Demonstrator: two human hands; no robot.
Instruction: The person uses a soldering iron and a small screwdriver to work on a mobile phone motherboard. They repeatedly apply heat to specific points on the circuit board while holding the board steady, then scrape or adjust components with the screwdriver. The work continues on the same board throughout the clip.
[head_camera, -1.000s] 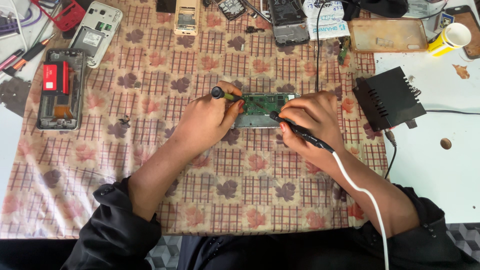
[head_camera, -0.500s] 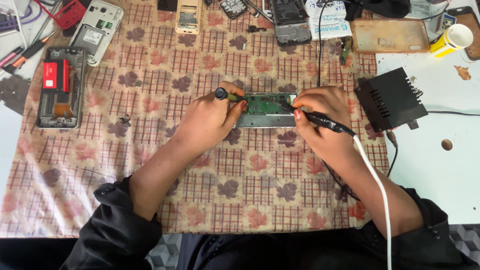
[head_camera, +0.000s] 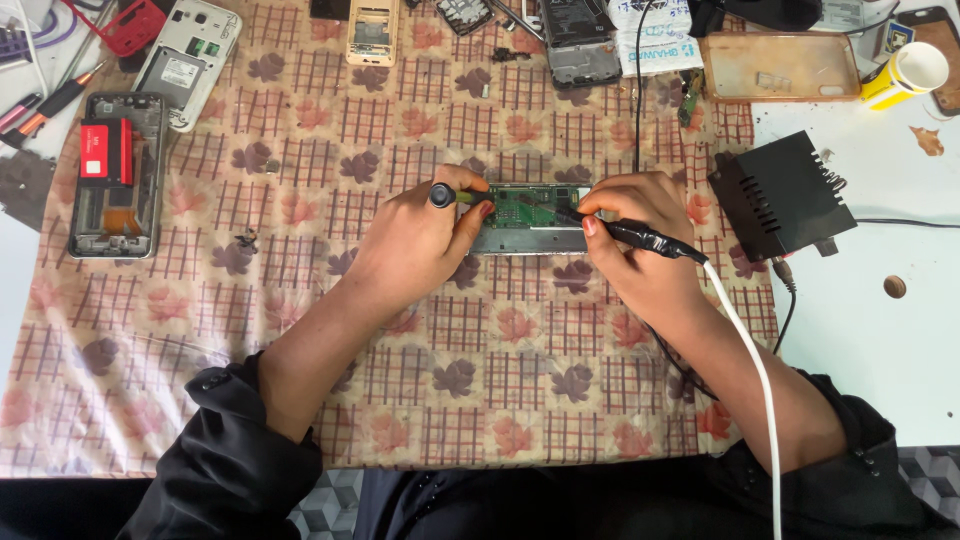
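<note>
A: What are the two hands doing at the middle of the frame?

B: The left hand (head_camera: 415, 245) is curled narrow, fingers pinched around a slim green-handled tool with a round black cap (head_camera: 441, 195). Its tip reaches right, onto the circuit board (head_camera: 533, 207). The fingertips also rest against the left end of the phone frame (head_camera: 525, 238) that carries the board.

A: And the right one?

B: The right hand (head_camera: 640, 255) is closed in a pen grip around a black-handled soldering iron (head_camera: 640, 237), with a white cable (head_camera: 745, 370) trailing from it down to the lower right of the frame. The iron's tip points left onto the board. Whether the tip actually touches the board I cannot tell; the fingers hide it.

A: How does the board look?

B: Green, oblong, lying flat in a silver-grey frame, long side across the picture, on the flowered checked cloth (head_camera: 500, 360), just above the middle of the frame, between both hands.

A: What lies around?

B: A black vented box (head_camera: 782, 195) just right of the right hand, on the white table (head_camera: 880, 330). An opened phone with a red part (head_camera: 115, 172) at left, a white phone back (head_camera: 188, 60) at upper left, and a yellow cup (head_camera: 905, 72) at upper right.
</note>
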